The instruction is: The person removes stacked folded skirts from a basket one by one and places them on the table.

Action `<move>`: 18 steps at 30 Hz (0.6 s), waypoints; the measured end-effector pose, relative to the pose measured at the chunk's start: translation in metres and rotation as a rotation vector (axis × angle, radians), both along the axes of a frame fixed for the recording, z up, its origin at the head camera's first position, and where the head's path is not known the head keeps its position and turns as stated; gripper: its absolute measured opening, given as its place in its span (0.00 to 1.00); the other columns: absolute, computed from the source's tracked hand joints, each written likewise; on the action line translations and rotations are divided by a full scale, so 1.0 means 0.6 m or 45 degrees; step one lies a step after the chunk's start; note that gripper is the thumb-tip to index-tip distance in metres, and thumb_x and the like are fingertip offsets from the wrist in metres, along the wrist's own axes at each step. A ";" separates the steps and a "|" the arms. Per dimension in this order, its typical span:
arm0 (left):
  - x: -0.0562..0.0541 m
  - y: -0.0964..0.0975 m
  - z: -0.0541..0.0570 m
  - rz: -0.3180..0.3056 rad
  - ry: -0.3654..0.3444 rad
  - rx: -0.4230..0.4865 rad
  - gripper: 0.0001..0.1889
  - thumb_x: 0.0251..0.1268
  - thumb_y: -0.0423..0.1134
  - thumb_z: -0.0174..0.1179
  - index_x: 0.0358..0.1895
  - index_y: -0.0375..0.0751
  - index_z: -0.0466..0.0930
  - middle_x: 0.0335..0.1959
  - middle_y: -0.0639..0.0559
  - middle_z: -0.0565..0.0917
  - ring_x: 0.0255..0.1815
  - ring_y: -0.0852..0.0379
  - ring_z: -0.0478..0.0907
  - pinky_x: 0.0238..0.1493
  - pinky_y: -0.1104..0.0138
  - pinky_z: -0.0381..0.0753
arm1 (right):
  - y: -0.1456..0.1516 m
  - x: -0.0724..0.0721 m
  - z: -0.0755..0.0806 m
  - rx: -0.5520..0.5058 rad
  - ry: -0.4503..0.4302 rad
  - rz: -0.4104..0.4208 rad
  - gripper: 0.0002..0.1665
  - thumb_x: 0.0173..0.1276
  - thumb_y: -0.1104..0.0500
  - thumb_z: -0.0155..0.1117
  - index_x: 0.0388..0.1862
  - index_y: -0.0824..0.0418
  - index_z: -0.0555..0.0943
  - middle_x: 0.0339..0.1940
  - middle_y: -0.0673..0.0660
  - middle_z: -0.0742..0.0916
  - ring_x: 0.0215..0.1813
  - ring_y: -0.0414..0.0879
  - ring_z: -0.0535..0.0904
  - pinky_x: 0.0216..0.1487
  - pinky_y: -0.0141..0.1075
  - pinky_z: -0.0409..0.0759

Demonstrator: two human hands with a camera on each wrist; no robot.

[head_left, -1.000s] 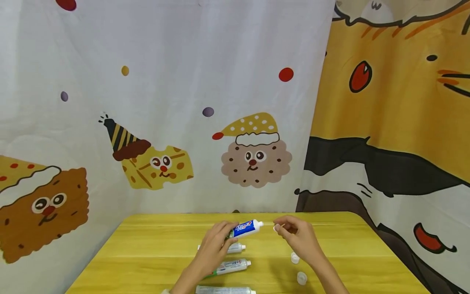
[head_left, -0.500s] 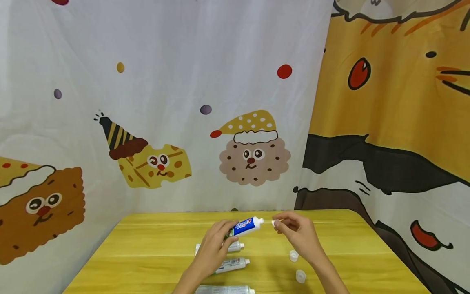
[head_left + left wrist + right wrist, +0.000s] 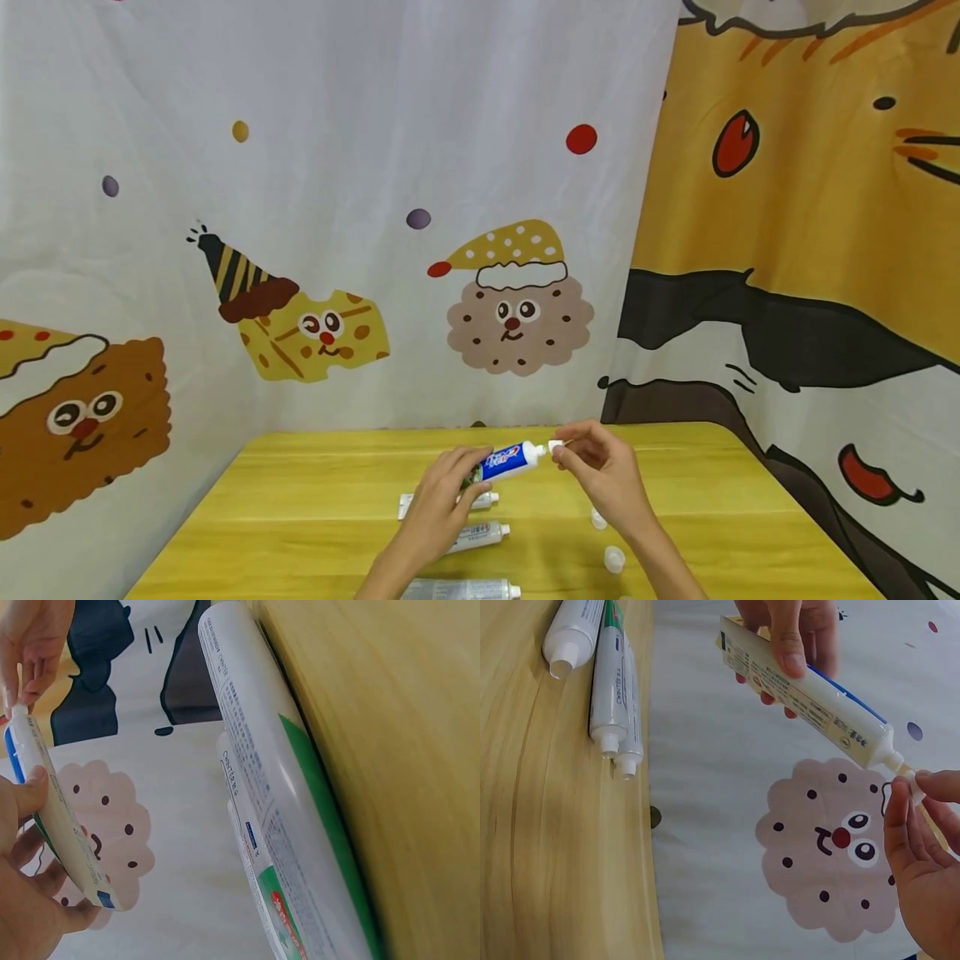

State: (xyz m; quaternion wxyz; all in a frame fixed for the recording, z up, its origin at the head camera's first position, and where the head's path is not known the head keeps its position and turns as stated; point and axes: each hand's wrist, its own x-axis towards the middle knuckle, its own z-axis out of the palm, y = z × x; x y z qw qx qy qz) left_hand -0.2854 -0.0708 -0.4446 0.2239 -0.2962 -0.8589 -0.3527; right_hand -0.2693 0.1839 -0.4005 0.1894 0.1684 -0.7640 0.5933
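Note:
My left hand (image 3: 438, 500) grips a blue-and-white toothpaste tube (image 3: 504, 461) above the table, its bare nozzle pointing right and slightly up. Facing that nozzle, my right hand (image 3: 603, 467) pinches a small white cap (image 3: 555, 447) between thumb and fingertips. Cap and nozzle are very close in the right wrist view; whether they touch I cannot tell. A thin tan strip (image 3: 934, 831) shows by the right fingers, its kind unclear. Below the left hand lie three more uncapped toothpaste tubes: a far tube (image 3: 483, 501), a middle tube (image 3: 480, 536) and a near tube (image 3: 468, 590).
Two loose white caps, a farther cap (image 3: 598, 518) and a nearer cap (image 3: 614, 559), lie on the yellow wood-grain table (image 3: 300, 517) by the right forearm. A sliver of another shows at the bottom edge. A printed cloth (image 3: 360, 167) hangs behind the table.
My right hand has brought the cap left and slightly up, closer to the nozzle. The tube in my left hand has shifted slightly right. The head view has tilted a little.

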 end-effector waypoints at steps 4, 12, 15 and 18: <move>0.002 -0.001 0.002 0.000 0.024 0.008 0.21 0.76 0.49 0.59 0.68 0.51 0.79 0.60 0.57 0.84 0.60 0.57 0.80 0.60 0.55 0.83 | -0.007 0.001 -0.001 -0.015 0.015 0.008 0.11 0.69 0.63 0.72 0.48 0.64 0.83 0.34 0.61 0.90 0.34 0.44 0.87 0.39 0.34 0.88; 0.001 -0.002 0.002 -0.001 0.049 -0.021 0.21 0.76 0.48 0.60 0.68 0.52 0.79 0.61 0.57 0.83 0.60 0.58 0.80 0.59 0.55 0.83 | -0.013 -0.003 -0.006 -0.015 0.067 0.039 0.12 0.68 0.65 0.72 0.49 0.60 0.82 0.41 0.60 0.89 0.35 0.44 0.87 0.38 0.35 0.88; 0.002 -0.003 0.003 -0.005 0.066 -0.037 0.21 0.75 0.47 0.60 0.68 0.51 0.79 0.60 0.56 0.84 0.59 0.57 0.80 0.59 0.55 0.83 | -0.015 -0.002 -0.006 0.007 0.078 0.032 0.12 0.67 0.67 0.73 0.47 0.61 0.83 0.39 0.60 0.89 0.35 0.44 0.87 0.38 0.34 0.88; 0.002 -0.005 0.004 -0.009 0.076 -0.053 0.21 0.75 0.47 0.60 0.68 0.51 0.79 0.61 0.57 0.83 0.60 0.57 0.80 0.60 0.55 0.83 | -0.017 0.000 -0.005 0.039 0.086 0.022 0.10 0.67 0.67 0.72 0.45 0.60 0.84 0.36 0.59 0.90 0.34 0.42 0.87 0.39 0.32 0.87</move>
